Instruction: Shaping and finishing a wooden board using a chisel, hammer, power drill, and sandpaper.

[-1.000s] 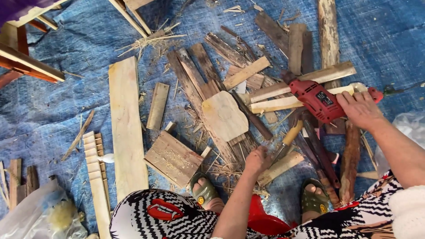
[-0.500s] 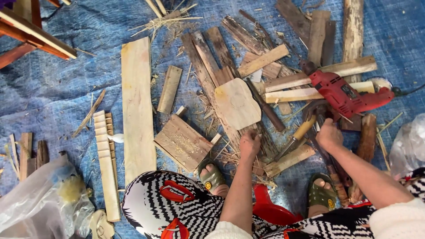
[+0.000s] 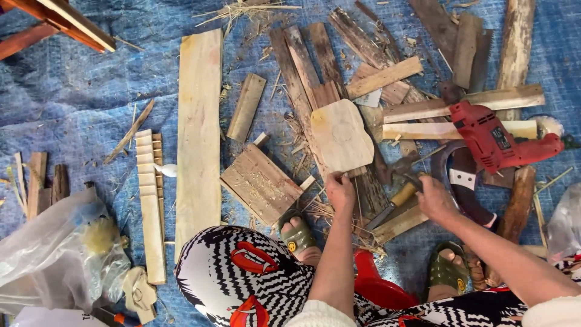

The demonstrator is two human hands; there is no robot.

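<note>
Pale wood everywhere on the blue tarpaulin (image 3: 78, 103): the person's left hand (image 3: 340, 191) pinches the lower edge of a flat, rounded-corner pale wooden cutout (image 3: 341, 135) lying atop dark weathered planks (image 3: 302, 66). Just beside it, the right hand (image 3: 437, 200) closes round a hammer with a yellowish wooden handle (image 3: 404, 192), its dark head pointing up-left. A red electric drill (image 3: 493, 140) rests on light battens near the right hand, untouched
</note>
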